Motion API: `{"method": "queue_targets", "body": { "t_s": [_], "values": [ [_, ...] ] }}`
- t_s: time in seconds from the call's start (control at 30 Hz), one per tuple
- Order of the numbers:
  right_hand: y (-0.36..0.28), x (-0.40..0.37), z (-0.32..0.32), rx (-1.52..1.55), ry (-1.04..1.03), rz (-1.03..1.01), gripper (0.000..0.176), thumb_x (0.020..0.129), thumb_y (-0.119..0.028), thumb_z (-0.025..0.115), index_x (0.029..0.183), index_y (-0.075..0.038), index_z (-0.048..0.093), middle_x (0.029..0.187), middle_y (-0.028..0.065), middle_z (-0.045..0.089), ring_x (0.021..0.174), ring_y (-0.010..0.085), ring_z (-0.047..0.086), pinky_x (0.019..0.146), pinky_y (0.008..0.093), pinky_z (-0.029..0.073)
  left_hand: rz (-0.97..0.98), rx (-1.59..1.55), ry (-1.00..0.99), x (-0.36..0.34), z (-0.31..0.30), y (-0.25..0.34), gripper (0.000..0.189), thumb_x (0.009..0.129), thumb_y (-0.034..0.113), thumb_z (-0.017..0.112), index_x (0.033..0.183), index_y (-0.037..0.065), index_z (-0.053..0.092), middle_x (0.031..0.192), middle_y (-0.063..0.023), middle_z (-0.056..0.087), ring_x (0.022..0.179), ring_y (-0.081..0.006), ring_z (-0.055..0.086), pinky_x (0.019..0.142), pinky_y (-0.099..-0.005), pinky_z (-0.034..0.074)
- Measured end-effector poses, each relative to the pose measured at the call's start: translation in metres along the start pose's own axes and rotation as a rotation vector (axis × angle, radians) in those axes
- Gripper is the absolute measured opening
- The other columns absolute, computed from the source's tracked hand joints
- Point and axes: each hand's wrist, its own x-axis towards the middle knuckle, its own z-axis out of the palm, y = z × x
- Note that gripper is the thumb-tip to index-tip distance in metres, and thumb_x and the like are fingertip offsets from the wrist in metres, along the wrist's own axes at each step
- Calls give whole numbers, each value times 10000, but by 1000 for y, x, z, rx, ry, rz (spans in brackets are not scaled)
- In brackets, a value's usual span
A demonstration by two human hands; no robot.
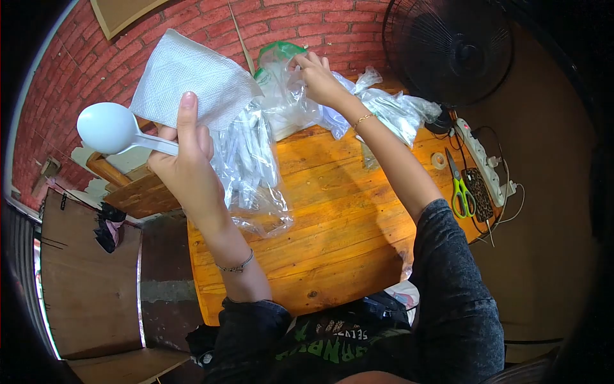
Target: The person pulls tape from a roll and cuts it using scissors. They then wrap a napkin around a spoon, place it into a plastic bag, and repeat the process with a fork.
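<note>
Nearest the camera are dark sleeves and a black shirt with green print. Beyond them lies a round table (332, 217) of orange, varnished planks with visible grain and knots.

The left hand (185, 163), with a thin chain bracelet at the wrist, is raised above the table's left edge. It is clenched around the handle of a plastic spoon (110, 128). The spoon is smooth, pale and glossy, with an oval bowl. Its long axis runs almost level, with the bowl pointing out to the left and a little upward and the handle end hidden in the fist. The thumb of the same hand presses a white paper napkin (192, 80) against the fingers. The napkin is soft, embossed and folded, and it fans up and to the right.

Just behind that hand, a limp clear plastic bag (252, 173) sags onto the table. It holds what look like long, clear plastic pieces lying lengthwise, too blurred to name.

Farther off, the right hand (320, 80) pinches the crinkled film of a green-edged bag (281, 57). What is inside that bag cannot be made out. More crumpled clear bags (396, 109) trail off to its right.

At the table's far right edge are green-handled scissors (462, 189), a small tape roll (439, 160) and a white power strip (480, 157). Beyond them are a black wire-grilled fan (451, 48) and red brickwork (83, 64).
</note>
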Motion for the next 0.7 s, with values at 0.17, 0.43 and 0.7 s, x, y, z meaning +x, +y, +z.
{"method": "queue_targets", "body": {
  "t_s": [0.17, 0.43, 0.7],
  "values": [
    [6, 1, 7, -39, 4, -14, 269, 653, 19, 579, 887, -82, 664, 1095, 54, 513, 1059, 256, 423, 860, 426, 310, -7, 7, -11, 0, 0, 0, 403, 842, 97, 614, 543, 147, 348, 495, 103, 224, 404, -3, 155, 402, -229, 80],
    [-4, -3, -8, 152, 173, 220, 158, 777, -102, 480, 852, -15, 588, 974, 111, 536, 983, 278, 451, 832, 422, 338, -43, 46, -52, 2, -1, -4, 373, 861, 137, 591, 566, 141, 363, 485, 98, 242, 402, -3, 166, 401, -231, 85],
    [12, -19, -95, 598, 250, 427, 297, 875, -227, 377, 813, 3, 554, 747, 97, 554, 706, 215, 520, 654, 313, 407, -63, 275, -180, 3, 1, -27, 205, 890, 170, 544, 917, -30, 583, 775, -50, 595, 694, -70, 508, 623, -237, 398]
  ]
}}
